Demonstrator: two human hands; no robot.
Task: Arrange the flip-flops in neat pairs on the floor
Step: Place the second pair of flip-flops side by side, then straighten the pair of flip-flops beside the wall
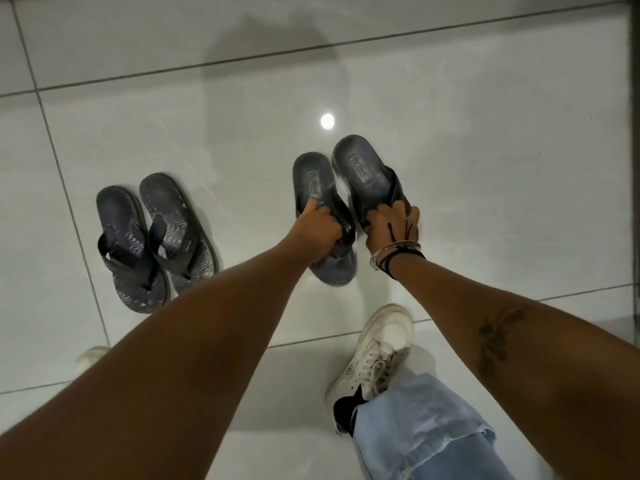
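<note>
Two pairs of dark flip-flops are on the pale tiled floor. At the left lies one pair with wavy-patterned soles, its left flip-flop (129,249) and right flip-flop (178,225) side by side and touching. In the middle, my left hand (320,223) grips the straps of a dark flip-flop (313,183) whose toe end rests near the floor. Beside it, my right hand (391,225) grips the strap of the matching flip-flop (362,168), which is tilted with its heel raised. The two held flip-flops are close together, heels pointing away from me.
My right foot in a white sneaker (375,362) with a light-blue jeans leg (426,434) stands on the tiles just below the held pair. The tip of another white shoe (91,355) shows at the lower left. A dark edge (635,168) runs along the right side.
</note>
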